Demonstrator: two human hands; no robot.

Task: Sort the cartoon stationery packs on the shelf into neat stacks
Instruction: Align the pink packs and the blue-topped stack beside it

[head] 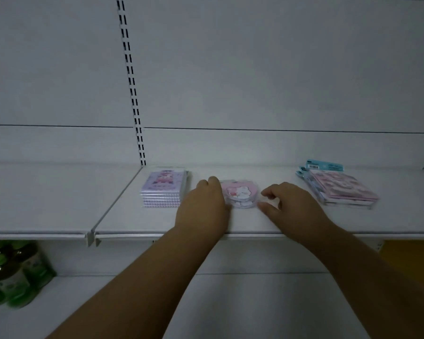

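On the white shelf [230, 223] a small stack of round pink cartoon packs [240, 194] lies in the middle. My left hand [205, 204] curls round its left side. My right hand [291, 204] pinches its right edge with thumb and fingers. A neat stack of purple cartoon packs [163, 189] stands to the left, close to my left hand. A looser pile of pink packs with blue header cards [338, 185] lies to the right.
The shelf's front lip [230, 234] runs under both forearms. A slotted upright [132, 81] stands on the white back wall. Green-capped bottles [12, 272] sit on the lower shelf at the bottom left.
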